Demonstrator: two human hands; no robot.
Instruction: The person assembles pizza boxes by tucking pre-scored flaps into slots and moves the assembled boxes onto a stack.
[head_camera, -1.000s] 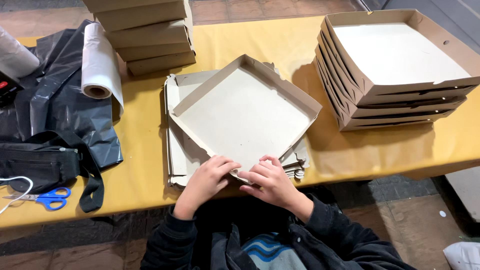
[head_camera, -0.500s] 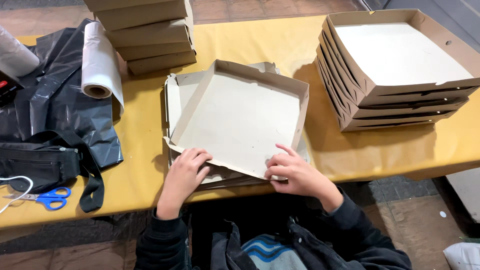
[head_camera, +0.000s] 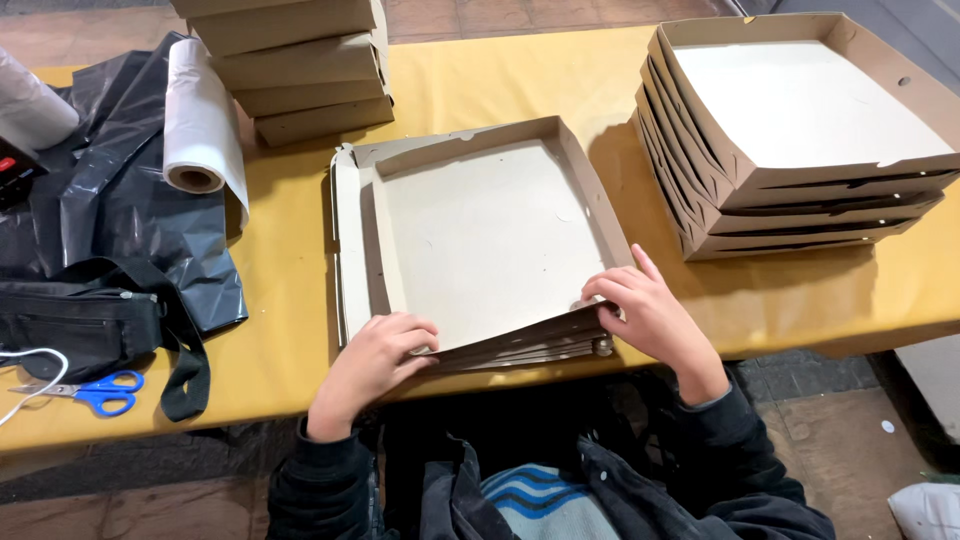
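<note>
Yellow tabletop (head_camera: 480, 80) fills the view, and at its near edge sits a half-folded cardboard box tray (head_camera: 480, 240) atop a pile of flat blanks (head_camera: 350, 250). Left hand (head_camera: 375, 365) pinches the tray's near-left corner; right hand (head_camera: 645, 315) grips the near-right corner, fingers curled over the wall. Finished trays (head_camera: 800, 140) stack right, closed boxes (head_camera: 300, 70) behind, blue scissors (head_camera: 95, 392) far left.

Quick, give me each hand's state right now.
Left hand: fingers curled, pressing the near edge of the cardboard tray.
Right hand: fingers gripping the tray's near right corner.
</note>
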